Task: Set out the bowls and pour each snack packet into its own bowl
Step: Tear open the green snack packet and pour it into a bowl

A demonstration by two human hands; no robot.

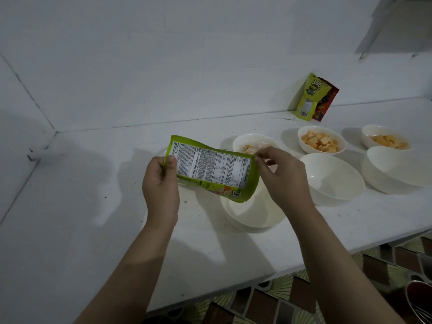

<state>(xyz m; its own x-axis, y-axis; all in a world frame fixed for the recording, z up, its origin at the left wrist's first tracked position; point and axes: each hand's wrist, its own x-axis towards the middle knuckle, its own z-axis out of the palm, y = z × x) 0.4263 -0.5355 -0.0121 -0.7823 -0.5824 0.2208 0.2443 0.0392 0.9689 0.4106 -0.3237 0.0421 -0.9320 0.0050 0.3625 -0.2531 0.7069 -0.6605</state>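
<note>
A green snack packet (211,168) lies sideways in the air above an empty white bowl (253,210), its printed back facing me. My left hand (161,185) grips its left end. My right hand (284,181) pinches its right top corner. Three white bowls hold orange snack pieces: one behind the packet (252,142), one at the middle back (321,139) and one at the far right (385,137). Two more empty white bowls stand to the right, one nearer (333,177) and one at the frame's edge (397,169).
Two more packets, one green (308,97) and one dark red (326,101), lean against the back wall. The white counter (93,206) meets walls at the back and left. Its front edge runs diagonally above a patterned tiled floor (268,298). A metal object (420,300) shows at bottom right.
</note>
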